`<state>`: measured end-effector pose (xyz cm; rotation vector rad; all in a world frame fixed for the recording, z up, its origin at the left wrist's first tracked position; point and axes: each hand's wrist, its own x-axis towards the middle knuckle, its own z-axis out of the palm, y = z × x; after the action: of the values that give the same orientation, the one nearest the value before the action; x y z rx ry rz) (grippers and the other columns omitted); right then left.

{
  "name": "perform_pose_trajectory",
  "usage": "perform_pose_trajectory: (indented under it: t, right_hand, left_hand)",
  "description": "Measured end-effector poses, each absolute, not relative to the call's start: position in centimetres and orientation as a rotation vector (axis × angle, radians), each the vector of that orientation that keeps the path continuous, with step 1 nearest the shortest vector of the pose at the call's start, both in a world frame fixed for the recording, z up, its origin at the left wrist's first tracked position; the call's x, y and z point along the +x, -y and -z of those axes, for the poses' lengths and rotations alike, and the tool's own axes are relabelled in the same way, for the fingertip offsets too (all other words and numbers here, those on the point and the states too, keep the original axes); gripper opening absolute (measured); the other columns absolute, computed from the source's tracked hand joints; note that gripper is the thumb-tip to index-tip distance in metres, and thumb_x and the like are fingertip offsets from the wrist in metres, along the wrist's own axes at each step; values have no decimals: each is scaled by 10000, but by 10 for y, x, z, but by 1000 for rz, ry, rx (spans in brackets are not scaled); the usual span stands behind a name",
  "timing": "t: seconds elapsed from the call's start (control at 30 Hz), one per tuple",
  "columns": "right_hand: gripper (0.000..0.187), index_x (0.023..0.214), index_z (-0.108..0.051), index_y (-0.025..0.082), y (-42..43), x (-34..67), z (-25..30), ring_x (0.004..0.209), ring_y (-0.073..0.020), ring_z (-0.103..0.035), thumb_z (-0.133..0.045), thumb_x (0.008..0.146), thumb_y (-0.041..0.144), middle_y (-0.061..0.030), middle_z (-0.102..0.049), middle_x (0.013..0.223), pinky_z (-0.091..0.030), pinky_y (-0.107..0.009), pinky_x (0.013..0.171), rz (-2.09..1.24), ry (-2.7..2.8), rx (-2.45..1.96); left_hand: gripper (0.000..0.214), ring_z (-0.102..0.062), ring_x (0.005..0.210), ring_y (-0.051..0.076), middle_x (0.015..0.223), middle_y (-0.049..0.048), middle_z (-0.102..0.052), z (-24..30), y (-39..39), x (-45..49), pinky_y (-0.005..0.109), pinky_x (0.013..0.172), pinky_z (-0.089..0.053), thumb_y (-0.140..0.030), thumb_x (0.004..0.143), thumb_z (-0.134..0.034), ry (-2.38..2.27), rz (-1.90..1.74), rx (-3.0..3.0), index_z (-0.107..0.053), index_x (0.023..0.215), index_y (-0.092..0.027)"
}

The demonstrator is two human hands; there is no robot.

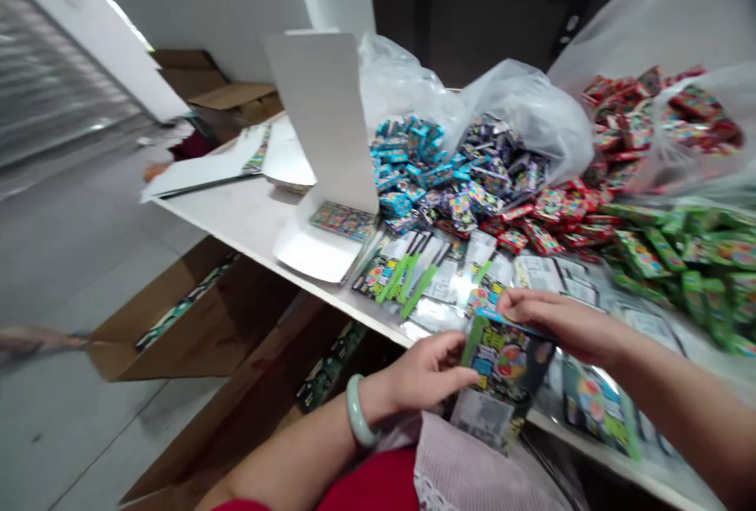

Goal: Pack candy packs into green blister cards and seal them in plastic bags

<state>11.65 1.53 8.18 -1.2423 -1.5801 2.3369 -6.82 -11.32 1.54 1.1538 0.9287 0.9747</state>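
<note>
Both hands gripping printed pouch, upright, long axis vertical

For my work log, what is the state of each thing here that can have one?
packet: held in both hands
left hand: fingers shut on the packet's side
right hand: fingers shut on the packet's top
white carton: open, flap upright
plastic bag: open, small boxes spilling out
cardboard box: open, on the floor
</note>
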Motion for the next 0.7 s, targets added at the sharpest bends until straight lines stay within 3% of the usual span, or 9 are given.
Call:
perform_pose_trajectory:
  t: [0.2, 0.33, 0.4, 0.47, 0.53, 0.7]
  right_hand:
    - [257, 799, -631, 229, -19, 113, -110, 650, -131, -563, -692, 777, 478, 6, -599, 724, -456, -232, 592, -2278, 1934, -810]
    - [350, 929, -721, 292, -24, 112, -107, 891, -255, -668, -652, 748, 583, -83, -711, 950, -554, -348, 781, -1736, 2162, -889]
    - [419, 970, -735, 304, -26, 115, -94, 997, -308, -668, -646, 715, 624, -103, -720, 1046, -565, -395, 842, -1512, 2167, -999]
    - [441, 928, -750, 294, -27, 118, -77, 980, -325, -684, -621, 711, 655, -110, -738, 1018, -583, -409, 829, -1441, 2156, -1083]
    - [456, 882, -756, 280, -23, 119, -64, 941, -321, -701, -598, 715, 674, -110, -752, 970, -591, -404, 824, -1450, 2153, -1123]
    - [422, 871, -761, 292, -3, 122, -45, 912, -300, -713, -581, 749, 654, -98, -757, 947, -594, -385, 819, -1521, 2204, -1094]
  left_hand:
    - [215, -611, 718, 161, 834, 74, -663, -89, 116, -109, 258, 652, -496, -287, 857, -608, -1169, -912, 1906, -621, 1017, -145]
    - [291, -666, 864, 180, 989, 97, -699, -122, 113, -174, 289, 772, -544, -136, 870, -525, -1354, -1051, 2192, -574, 1154, -180]
    - [322, -659, 990, 200, 1081, 96, -691, -118, 103, -218, 341, 880, -539, -124, 869, -511, -1730, -1150, 2205, -571, 1177, -200]
    - [317, -622, 1110, 212, 1148, 94, -676, -101, 86, -264, 403, 991, -498, -125, 889, -446, -2083, -1106, 2238, -571, 1170, -201]
    - [307, -569, 1204, 231, 1205, 126, -651, -78, 65, -301, 453, 1058, -445, -114, 891, -407, -2145, -1053, 2248, -578, 1140, -167]
    - [303, -559, 1218, 246, 1222, 161, -648, -19, 26, -343, 465, 1091, -406, -87, 861, -407, -2158, -799, 2255, -607, 1087, -122]
